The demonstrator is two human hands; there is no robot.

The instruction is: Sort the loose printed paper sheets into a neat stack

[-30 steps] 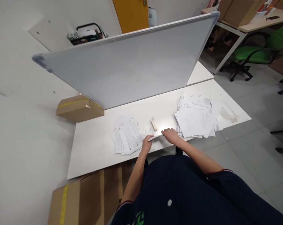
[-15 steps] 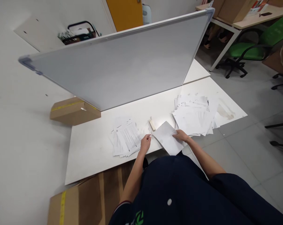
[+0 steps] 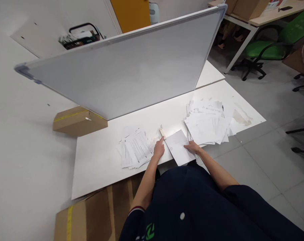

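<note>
My right hand (image 3: 192, 147) grips a white sheet of paper (image 3: 179, 149) by its right edge, fingers closed on it. The sheet lies partly over the table's front edge and bears a small round mark near its left side. My left hand (image 3: 159, 149) is beside the sheet's left edge, index finger stretched forward onto the near end of a small cream-coloured oblong device (image 3: 162, 132). Its other fingers look loosely curled, and I see nothing held in them. The device lies on the white table (image 3: 96, 160); its exact kind is too small to tell.
Printed sheets (image 3: 138, 149) lie in a loose stack at left, and a larger untidy paper pile (image 3: 204, 124) lies at right. Behind stands a whiteboard (image 3: 131, 70). Cardboard boxes (image 3: 80, 122) sit at the left; a green chair (image 3: 266, 50) is at far right.
My left hand has moved slightly forward, its index finger now stretched onto the cream device. The sheet in my right hand has turned a little and lies straighter.
</note>
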